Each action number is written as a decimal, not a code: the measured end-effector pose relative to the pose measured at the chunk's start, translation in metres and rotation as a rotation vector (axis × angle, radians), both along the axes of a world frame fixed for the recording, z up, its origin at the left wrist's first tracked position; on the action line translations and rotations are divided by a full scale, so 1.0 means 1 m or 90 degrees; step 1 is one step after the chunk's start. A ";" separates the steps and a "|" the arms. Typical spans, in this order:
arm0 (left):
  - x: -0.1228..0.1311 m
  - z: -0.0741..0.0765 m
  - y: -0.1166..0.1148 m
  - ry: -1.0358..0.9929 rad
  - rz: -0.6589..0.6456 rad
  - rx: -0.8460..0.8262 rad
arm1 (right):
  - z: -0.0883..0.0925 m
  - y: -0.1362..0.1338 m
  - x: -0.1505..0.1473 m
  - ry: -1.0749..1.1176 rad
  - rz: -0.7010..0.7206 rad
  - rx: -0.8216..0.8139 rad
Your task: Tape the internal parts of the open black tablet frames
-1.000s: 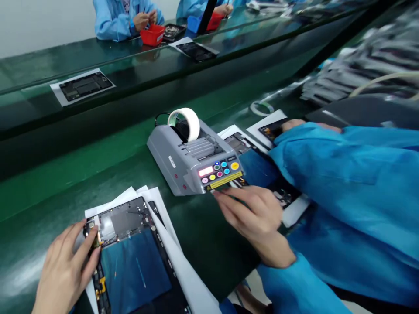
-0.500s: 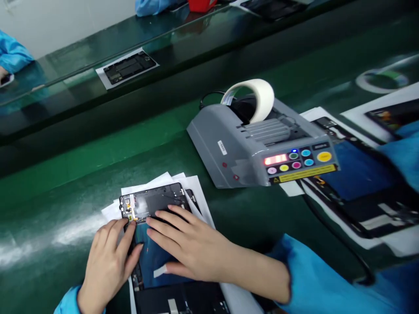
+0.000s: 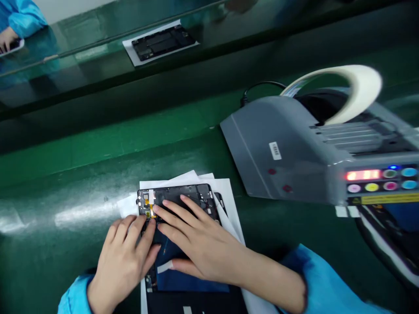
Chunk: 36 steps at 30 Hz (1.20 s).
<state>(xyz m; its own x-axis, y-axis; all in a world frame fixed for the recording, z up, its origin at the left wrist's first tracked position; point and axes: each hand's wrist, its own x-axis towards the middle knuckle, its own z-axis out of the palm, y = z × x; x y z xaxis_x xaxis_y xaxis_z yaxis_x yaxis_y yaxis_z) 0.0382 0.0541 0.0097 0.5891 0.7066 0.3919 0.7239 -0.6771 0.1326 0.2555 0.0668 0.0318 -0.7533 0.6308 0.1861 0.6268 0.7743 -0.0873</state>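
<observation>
At the bottom centre of the frame we are laying both hands on the opened black device, which is lying on white paper sheets on the green bench. Our left hand is flat and open, gripping nothing, its fingertips pressing by the orange part at the device's upper left corner. Our right hand is also spread flat over the blue panel, holding nothing. Further right, the grey tape dispenser is showing lit buttons, with its tape roll on top. At the upper centre another device is lying on paper.
</observation>
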 end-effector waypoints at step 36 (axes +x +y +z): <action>0.007 0.007 -0.003 0.052 0.050 -0.026 | 0.008 0.009 0.004 0.064 0.002 -0.059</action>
<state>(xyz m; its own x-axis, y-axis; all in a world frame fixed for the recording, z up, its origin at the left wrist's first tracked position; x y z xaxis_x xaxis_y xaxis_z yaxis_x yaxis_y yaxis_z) 0.0454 0.0507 0.0167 0.5602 0.7663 0.3147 0.7842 -0.6129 0.0965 0.2600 0.0755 0.0403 -0.7360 0.6463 0.2015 0.6088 0.7620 -0.2206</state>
